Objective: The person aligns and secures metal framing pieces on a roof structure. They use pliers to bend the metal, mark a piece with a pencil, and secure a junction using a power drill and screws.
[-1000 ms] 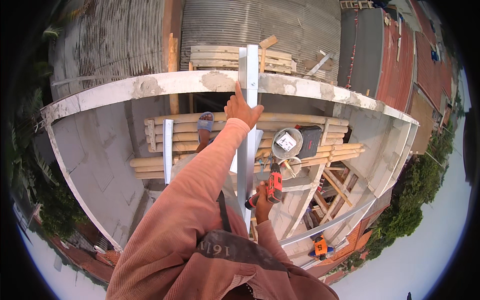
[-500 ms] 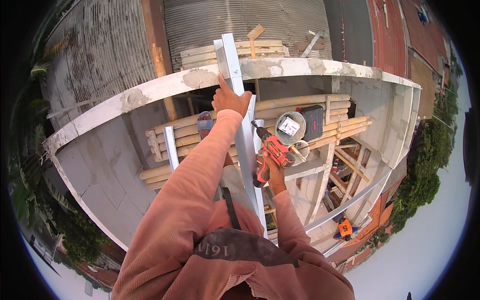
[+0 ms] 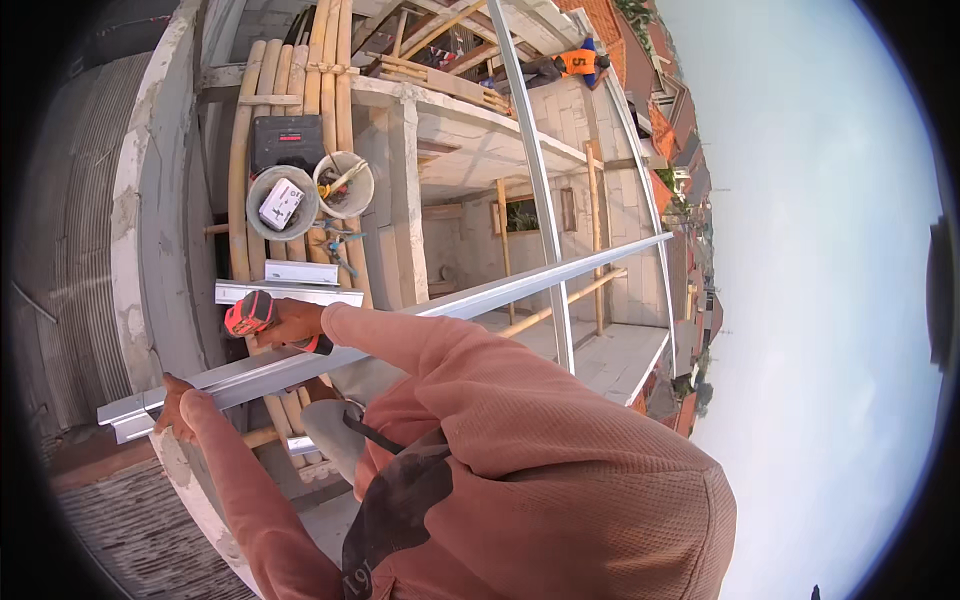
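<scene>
A long silver metal channel beam (image 3: pixel 500 297) rests across the concrete wall top (image 3: pixel 128 230), its end sticking out past the wall at the left. My left hand (image 3: pixel 178 408) is closed on the beam near that end, right above the wall. My right hand (image 3: pixel 297 325) grips a red and black cordless drill (image 3: pixel 250 314) just over the beam. The drill's tip is hidden from view. Beside the drill lie short silver channel offcuts (image 3: pixel 300 272) on bamboo poles.
Bamboo poles (image 3: pixel 243 180) form a platform with a black tool case (image 3: pixel 287 143), a grey bucket (image 3: pixel 282 238) holding a white box, and a second bucket (image 3: pixel 358 208). Another metal beam (image 3: pixel 535 150) crosses under the long one. A person in orange (image 3: pixel 578 63) is at the far side.
My view has swung round to the right, so the beam now runs sideways across it. The drill has come from beside the beam to over it. My left hand stays on the beam's end.
</scene>
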